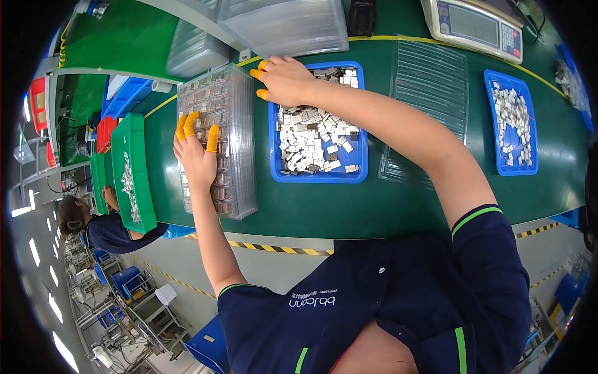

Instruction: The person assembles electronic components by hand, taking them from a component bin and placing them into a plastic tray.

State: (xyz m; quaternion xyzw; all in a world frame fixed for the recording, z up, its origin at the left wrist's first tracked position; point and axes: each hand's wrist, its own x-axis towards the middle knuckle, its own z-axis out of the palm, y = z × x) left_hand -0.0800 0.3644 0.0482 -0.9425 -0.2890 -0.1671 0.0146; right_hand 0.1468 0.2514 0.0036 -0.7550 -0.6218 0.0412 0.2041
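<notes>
Yellow finger covers sit on several fingertips of both hands. My left hand (198, 162) lies over a stack of clear plastic trays (243, 149), its thumb apart from the fingers. The top tray's pockets carry rows of small metallic parts (223, 159). My right hand (288, 81) reaches across to the far right side of that stack, above the far left corner of a blue tray (317, 177). Its fingers point left, with a gap between thumb and fingers and nothing visible between them. Loose small silvery connector-like parts (311, 140) fill much of the blue tray.
Right of the blue tray lie clear ribbed plastic trays (430, 93), then a second blue tray (536, 165) of small parts. A scale (476, 25) and stacked clear trays (286, 25) stand at the back. At left are a green bin (146, 206) and a co-worker (112, 234).
</notes>
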